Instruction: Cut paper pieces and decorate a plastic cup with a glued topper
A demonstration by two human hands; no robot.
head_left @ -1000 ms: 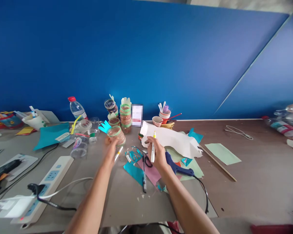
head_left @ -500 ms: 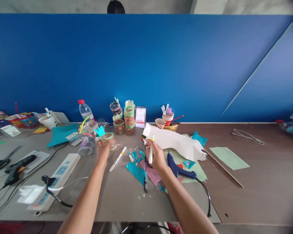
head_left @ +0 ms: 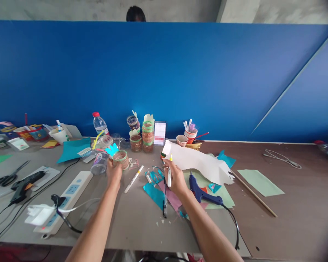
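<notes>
My left hand [head_left: 115, 174] is closed around the side of a small round cup [head_left: 122, 159] with a brownish wrapped wall and a pale green rim. A bright blue scalloped paper piece [head_left: 112, 149] stands up at the cup's left edge. My right hand [head_left: 176, 177] grips a white marker [head_left: 169, 175] with a yellow tip pointing up and away from me. Between the hands, a second white marker [head_left: 133, 179] with a yellow band lies on the table. Similar wrapped cups [head_left: 147, 136] stand stacked behind, some with pale paper scallops.
A blue glue gun [head_left: 205, 193] lies right of my right hand, beside a crumpled white sheet [head_left: 196, 158] and coloured paper scraps. At left are a power strip [head_left: 75, 189], a black glue gun [head_left: 26, 185], scissors [head_left: 9, 178] and cables. A blue partition [head_left: 164, 72] rises behind.
The view has shifted slightly, so everything sits a little lower and to the right. Both hands keep their holds on the cup and the marker, with hardly any movement.
</notes>
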